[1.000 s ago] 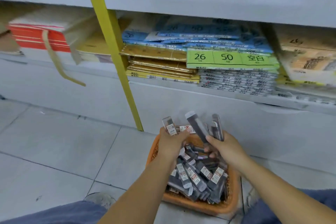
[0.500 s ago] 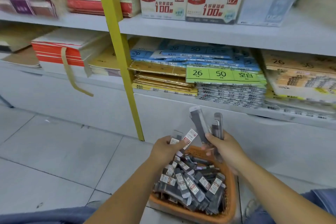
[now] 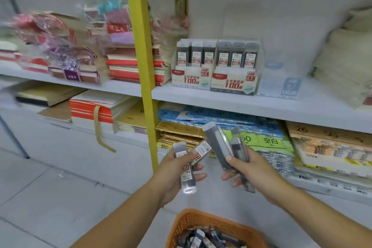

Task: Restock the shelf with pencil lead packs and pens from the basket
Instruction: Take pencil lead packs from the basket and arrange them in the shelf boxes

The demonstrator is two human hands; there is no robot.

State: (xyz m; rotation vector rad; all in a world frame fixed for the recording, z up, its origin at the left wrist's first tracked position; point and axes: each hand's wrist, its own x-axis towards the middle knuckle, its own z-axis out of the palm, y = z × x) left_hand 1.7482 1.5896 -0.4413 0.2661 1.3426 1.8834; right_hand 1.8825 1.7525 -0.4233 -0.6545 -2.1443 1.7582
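My left hand [image 3: 177, 173] grips two or three grey pencil lead packs [image 3: 187, 169] with white and red labels. My right hand [image 3: 249, 167] holds several more lead packs [image 3: 219, 147], fanned upward. Both hands hang in front of the lower shelf, above the orange basket [image 3: 201, 219] at the bottom edge, which holds more lead packs [image 3: 203, 237]. On the middle shelf [image 3: 201, 94] stand two display boxes of lead packs, one marked HB 0.5 [image 3: 191, 76] and one marked HB 0.7 [image 3: 233, 80].
A yellow upright post [image 3: 143, 66] splits the shelving just left of my hands. Stacks of red and wrapped paper goods [image 3: 124, 62] fill the left bay. Blue, gold and green card packs [image 3: 261, 141] lie on the lower shelf. A clear stand [image 3: 281, 84] sits right of the boxes.
Both hands have risen out of the basket with their lead packs. My view has tilted up, bringing the middle shelf and its display boxes into sight.
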